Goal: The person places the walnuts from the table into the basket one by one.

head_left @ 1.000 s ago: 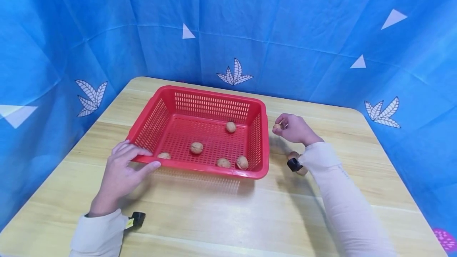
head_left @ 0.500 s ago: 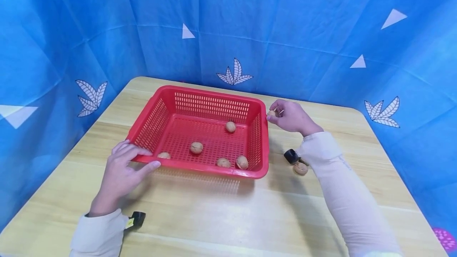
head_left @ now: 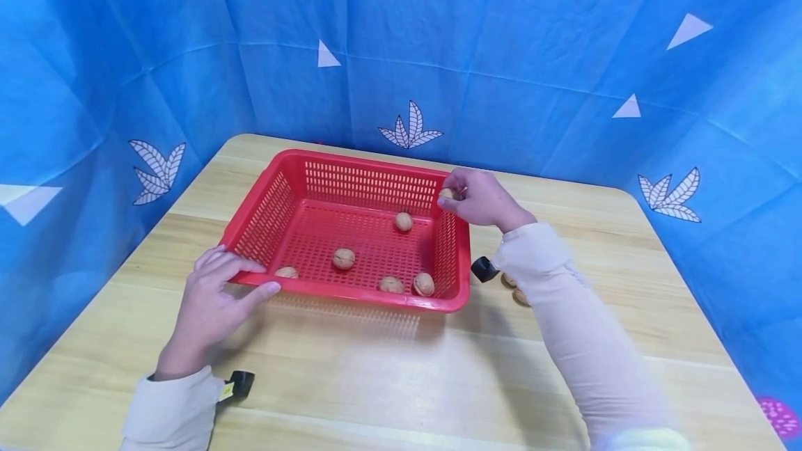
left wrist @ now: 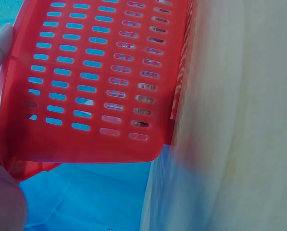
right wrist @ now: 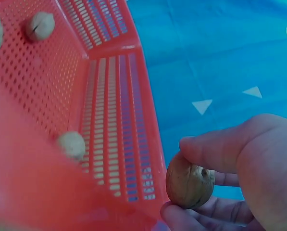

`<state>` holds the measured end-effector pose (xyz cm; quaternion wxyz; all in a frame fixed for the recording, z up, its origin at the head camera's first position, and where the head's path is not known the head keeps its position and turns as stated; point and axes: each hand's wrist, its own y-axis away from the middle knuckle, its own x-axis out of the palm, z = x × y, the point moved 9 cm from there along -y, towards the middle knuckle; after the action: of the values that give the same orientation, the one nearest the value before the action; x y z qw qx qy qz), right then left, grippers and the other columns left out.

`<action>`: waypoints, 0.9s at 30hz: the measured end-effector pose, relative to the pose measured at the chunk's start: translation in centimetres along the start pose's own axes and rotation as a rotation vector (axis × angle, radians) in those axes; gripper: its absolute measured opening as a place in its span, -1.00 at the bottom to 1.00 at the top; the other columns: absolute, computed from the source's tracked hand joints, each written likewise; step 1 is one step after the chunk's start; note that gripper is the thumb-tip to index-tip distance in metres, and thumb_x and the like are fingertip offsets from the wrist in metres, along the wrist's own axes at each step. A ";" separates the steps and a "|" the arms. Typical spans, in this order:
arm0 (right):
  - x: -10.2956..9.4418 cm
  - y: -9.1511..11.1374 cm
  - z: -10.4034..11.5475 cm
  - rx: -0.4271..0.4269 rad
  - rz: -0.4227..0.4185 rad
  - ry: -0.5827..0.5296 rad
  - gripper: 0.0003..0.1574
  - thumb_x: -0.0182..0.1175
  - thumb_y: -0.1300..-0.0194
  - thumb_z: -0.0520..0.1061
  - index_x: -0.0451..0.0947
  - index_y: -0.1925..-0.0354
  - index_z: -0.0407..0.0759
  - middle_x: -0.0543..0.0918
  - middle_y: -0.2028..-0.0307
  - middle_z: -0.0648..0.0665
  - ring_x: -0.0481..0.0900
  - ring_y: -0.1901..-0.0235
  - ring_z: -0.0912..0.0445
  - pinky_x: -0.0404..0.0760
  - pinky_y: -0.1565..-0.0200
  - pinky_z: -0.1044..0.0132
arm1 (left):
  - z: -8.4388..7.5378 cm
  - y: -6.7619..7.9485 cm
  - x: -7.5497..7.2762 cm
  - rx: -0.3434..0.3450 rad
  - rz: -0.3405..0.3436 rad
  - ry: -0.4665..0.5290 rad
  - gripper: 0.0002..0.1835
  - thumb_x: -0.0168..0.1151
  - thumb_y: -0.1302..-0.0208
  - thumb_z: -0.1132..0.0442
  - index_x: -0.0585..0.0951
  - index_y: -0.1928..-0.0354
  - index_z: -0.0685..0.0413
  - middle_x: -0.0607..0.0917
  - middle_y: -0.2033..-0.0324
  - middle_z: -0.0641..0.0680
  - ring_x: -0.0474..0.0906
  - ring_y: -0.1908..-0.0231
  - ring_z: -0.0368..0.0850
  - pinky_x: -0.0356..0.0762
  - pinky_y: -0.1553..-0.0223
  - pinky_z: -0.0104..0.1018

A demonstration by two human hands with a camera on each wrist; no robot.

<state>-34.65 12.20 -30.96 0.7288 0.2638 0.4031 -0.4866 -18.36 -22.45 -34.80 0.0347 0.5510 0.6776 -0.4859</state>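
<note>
A red plastic basket [head_left: 351, 293] with slotted walls stands on the table, several walnuts [head_left: 343, 259] scattered over its floor. My left hand [head_left: 209, 308] grips the near left corner, thumb and fingers at the rim; in the left wrist view part of that hand [left wrist: 6, 197] shows beside the slotted wall. Over the right rim, toward the far corner, my right hand [head_left: 484, 200] pinches a walnut [head_left: 447, 194] between thumb and fingers. Seen from the right wrist, this walnut [right wrist: 189, 183] overlaps the basket's edge, and other walnuts [right wrist: 41, 26] lie inside.
Two walnuts [head_left: 520, 296] lie on the wooden table [head_left: 376, 395] right of the basket, partly covered by the right sleeve [head_left: 564, 326]. A blue curtain [head_left: 401, 40] with white triangles and leaf prints hangs behind the table.
My right hand has carried the walnut from the table right of the basket, up and leftward, over the right rim. My left hand and the basket have stayed put.
</note>
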 end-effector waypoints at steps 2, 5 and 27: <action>0.3 -0.2 0.5 -0.002 0.012 -0.002 -0.70 0.28 -0.28 -0.08 0.54 0.09 -0.22 0.54 0.36 -0.15 0.46 0.32 -0.03 0.48 0.26 0.16 | 0.0 0.0 0.0 0.000 -0.001 0.000 -0.63 0.62 0.28 0.29 0.67 0.34 0.14 0.72 0.32 0.15 0.48 0.17 -0.06 0.25 -0.08 0.01; 0.9 -0.6 1.2 0.000 0.036 -0.003 -0.65 0.29 -0.29 -0.07 0.52 0.03 -0.23 0.54 0.32 -0.15 0.46 0.28 -0.03 0.50 0.20 0.16 | 0.0 0.0 0.0 -0.002 0.000 -0.005 -0.63 0.62 0.28 0.28 0.67 0.34 0.14 0.72 0.33 0.12 0.48 0.18 -0.07 0.25 -0.08 0.00; 2.8 -1.3 2.8 0.010 0.079 0.015 -0.51 0.33 -0.25 -0.03 0.50 -0.08 -0.20 0.57 0.19 -0.13 0.52 0.19 -0.02 0.57 0.15 0.14 | -0.1 0.0 -0.1 -0.004 0.006 -0.026 -0.63 0.61 0.27 0.24 0.66 0.34 0.13 0.71 0.37 0.07 0.47 0.22 -0.08 0.25 -0.09 0.00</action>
<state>-34.32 8.14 -31.84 0.7432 0.2868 0.3954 -0.4573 -18.24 -22.43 -34.68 0.0464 0.5465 0.6764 -0.4916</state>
